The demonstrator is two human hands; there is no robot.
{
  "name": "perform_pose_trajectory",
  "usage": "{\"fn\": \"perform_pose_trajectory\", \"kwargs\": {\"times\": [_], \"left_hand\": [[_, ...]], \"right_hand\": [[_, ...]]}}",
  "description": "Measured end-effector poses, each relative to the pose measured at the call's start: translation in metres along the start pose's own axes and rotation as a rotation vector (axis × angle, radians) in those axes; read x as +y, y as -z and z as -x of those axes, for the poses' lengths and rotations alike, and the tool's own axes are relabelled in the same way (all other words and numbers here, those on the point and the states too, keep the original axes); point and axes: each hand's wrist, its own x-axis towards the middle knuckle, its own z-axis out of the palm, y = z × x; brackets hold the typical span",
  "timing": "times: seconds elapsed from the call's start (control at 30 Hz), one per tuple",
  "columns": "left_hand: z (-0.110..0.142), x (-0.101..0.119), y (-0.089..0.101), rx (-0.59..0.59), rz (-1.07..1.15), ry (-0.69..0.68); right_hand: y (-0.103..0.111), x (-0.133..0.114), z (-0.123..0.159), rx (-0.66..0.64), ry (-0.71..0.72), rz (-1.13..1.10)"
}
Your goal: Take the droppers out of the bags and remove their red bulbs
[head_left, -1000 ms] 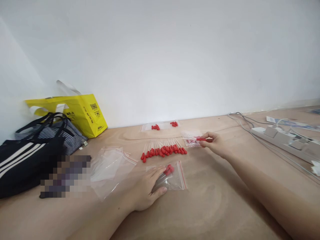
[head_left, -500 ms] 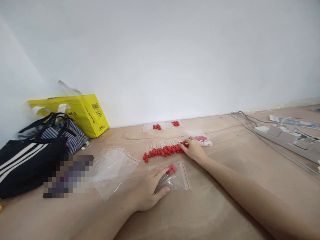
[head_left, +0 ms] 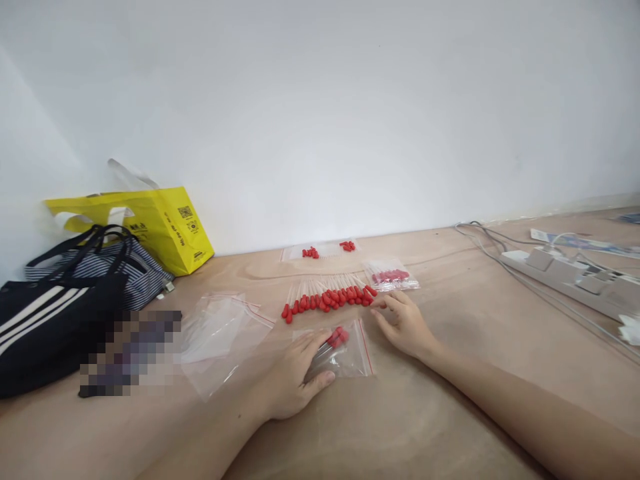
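My left hand lies with fingers stretched out on a clear zip bag; a few red-bulbed droppers show inside it, their stems partly under my fingers. Just beyond is a row of droppers, clear thin stems pointing away and red rubber bulbs toward me. By the row's right end, my right hand is open, fingers apart and holding nothing. Behind that hand, a filled bag of droppers lies on the table.
Flat clear bags lie left of my left hand. Another bag with droppers is near the wall. A yellow bag and a black bag stand at left. At right are a power strip and cables.
My right hand has let go of the red bulb at the row's right end and drawn back toward me, its fingers opening. The left hand stays on the bag.
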Motion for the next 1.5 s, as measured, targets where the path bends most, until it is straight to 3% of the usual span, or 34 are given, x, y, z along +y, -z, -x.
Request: {"fn": "perform_pose_trajectory", "kwargs": {"times": [0.2,0.5,0.8,1.0,1.2,1.5], "left_hand": [[0.000,0.001,0.001,0.000,-0.044,0.049],[-0.002,0.007,0.006,-0.033,-0.036,0.013],[-0.002,0.002,0.003,-0.088,-0.098,0.035],[-0.002,0.002,0.004,-0.107,-0.115,0.044],[-0.002,0.006,0.007,-0.125,-0.119,0.056],[-0.001,0.003,0.004,-0.114,-0.116,0.036]], "right_hand": [[0.000,-0.015,0.002,-0.288,0.040,0.002],[-0.011,-0.027,-0.003,-0.425,0.062,0.051],[-0.016,-0.023,-0.006,-0.440,-0.041,-0.122],[-0.017,-0.024,-0.005,-0.478,0.007,-0.126],[-0.007,-0.027,-0.006,-0.460,-0.049,-0.183],[-0.005,-0.028,-0.005,-0.504,0.033,-0.196]]}}
